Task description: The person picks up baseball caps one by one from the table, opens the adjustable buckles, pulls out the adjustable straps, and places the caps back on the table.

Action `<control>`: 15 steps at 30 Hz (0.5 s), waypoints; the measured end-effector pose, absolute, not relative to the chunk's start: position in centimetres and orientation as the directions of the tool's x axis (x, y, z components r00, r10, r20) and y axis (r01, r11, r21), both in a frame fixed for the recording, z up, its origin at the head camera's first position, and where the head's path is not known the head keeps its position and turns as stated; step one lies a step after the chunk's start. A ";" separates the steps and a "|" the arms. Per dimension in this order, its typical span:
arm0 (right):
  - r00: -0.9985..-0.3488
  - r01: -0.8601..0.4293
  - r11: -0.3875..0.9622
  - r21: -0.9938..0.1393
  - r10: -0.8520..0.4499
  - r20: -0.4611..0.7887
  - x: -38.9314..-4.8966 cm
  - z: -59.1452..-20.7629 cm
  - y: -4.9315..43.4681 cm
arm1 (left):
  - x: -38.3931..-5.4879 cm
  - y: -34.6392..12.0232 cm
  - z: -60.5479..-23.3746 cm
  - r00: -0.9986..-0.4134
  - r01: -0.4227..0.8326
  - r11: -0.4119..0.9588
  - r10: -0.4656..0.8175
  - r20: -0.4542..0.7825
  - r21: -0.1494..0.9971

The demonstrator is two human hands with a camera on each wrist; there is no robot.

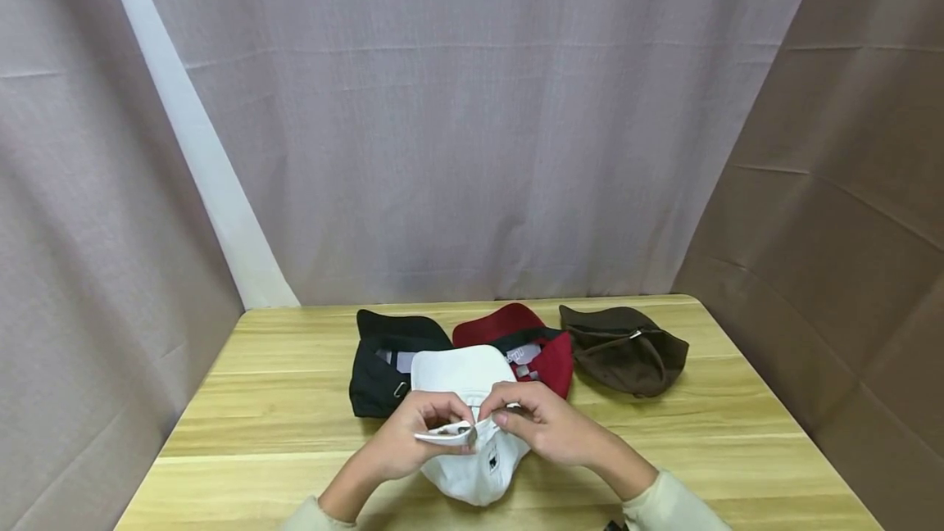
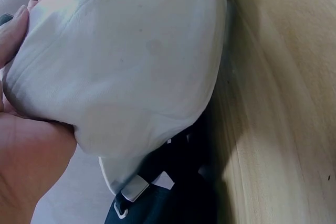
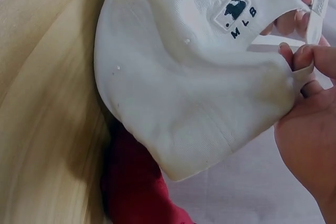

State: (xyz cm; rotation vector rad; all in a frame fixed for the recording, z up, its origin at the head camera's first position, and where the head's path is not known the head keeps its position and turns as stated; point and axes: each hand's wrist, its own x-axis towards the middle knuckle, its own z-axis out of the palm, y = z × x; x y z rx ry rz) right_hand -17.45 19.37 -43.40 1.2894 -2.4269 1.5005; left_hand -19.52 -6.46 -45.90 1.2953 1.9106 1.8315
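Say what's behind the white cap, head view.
A black cap and a red cap. The white cap covers part of each; those parts can't be seen.

Black cap (image 1: 371, 379), red cap (image 1: 558, 360) partly hidden behind white cap (image 1: 460, 369).

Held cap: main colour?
The held cap is white, slightly off-white in places; it shows best in the right wrist view.

On the pale rectangular wooden table (image 1: 243, 408), a red brimmed cloth cap (image 1: 501, 323) lay between a black brimmed cloth cap (image 1: 371, 388), left, and a brown brimmed cloth cap (image 1: 634, 363), right; before them, between left hand (image 1: 404, 435) and right hand (image 1: 549, 426), was a white brimmed cloth cap (image 1: 472, 482)
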 end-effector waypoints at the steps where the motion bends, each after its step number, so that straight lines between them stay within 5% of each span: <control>1: -0.663 -0.644 0.207 -0.736 -0.631 0.402 -17.4 -43.4 19.3 | -19.5 -6.5 -45.9 -0.604 0.439 -0.142 0.685 0.408 0.887; 15: -0.723 -0.639 0.362 -0.679 -0.583 0.370 -15.9 -42.7 17.8 | -19.3 -6.4 -45.9 -0.645 0.421 -0.094 0.669 0.370 0.902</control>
